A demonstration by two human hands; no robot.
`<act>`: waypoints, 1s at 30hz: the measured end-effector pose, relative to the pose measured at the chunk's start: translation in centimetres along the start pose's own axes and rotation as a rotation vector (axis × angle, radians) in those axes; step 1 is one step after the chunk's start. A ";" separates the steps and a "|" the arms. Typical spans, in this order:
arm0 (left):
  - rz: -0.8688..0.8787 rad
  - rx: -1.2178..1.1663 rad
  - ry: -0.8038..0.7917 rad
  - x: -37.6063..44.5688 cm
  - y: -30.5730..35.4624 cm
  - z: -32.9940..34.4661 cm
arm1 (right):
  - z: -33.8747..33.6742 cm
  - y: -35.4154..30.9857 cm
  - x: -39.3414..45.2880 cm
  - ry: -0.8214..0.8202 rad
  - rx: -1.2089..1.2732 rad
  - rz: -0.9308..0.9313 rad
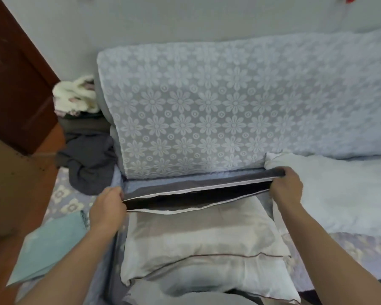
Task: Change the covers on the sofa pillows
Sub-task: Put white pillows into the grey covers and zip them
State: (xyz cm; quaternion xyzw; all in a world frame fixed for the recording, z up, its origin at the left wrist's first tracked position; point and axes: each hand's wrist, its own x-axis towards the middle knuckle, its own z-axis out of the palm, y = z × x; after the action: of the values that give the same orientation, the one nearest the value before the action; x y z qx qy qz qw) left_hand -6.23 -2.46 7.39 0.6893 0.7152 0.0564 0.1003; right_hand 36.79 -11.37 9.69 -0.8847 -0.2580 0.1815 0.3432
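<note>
Gaping dark gray cover, white-edged, w/ bare pillow adjacent.

Single head-worn view, steeply downward and forward, close over the sofa seat.

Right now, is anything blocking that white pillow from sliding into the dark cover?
Nothing visible. The left hand and right hand hold the dark cover stretched open, and the white pillow lies right at the opening.
</note>
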 end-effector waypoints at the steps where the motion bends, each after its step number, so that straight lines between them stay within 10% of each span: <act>1: -0.008 0.072 -0.020 0.2 0.1 -0.6 | -0.5 -0.7 0.4 -0.003 0.002 -0.028; 11: 0.143 0.283 -0.530 -2.5 4.6 3.5 | -3.7 2.0 5.7 -0.278 -0.335 -0.339; 20: -0.524 -0.104 -0.508 -5.5 -3.5 15.4 | 5.9 18.4 8.8 -0.758 -0.431 0.183; 30: -0.768 -0.757 -0.407 -1.1 0.9 14.1 | 8.3 13.6 3.7 -0.693 0.238 0.545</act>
State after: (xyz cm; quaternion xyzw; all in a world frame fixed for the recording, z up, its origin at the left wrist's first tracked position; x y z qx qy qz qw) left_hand -2.18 -4.34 -6.11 0.2931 0.8106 0.1341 0.4890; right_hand 40.08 -13.54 -6.18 -0.7618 -0.0930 0.5790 0.2754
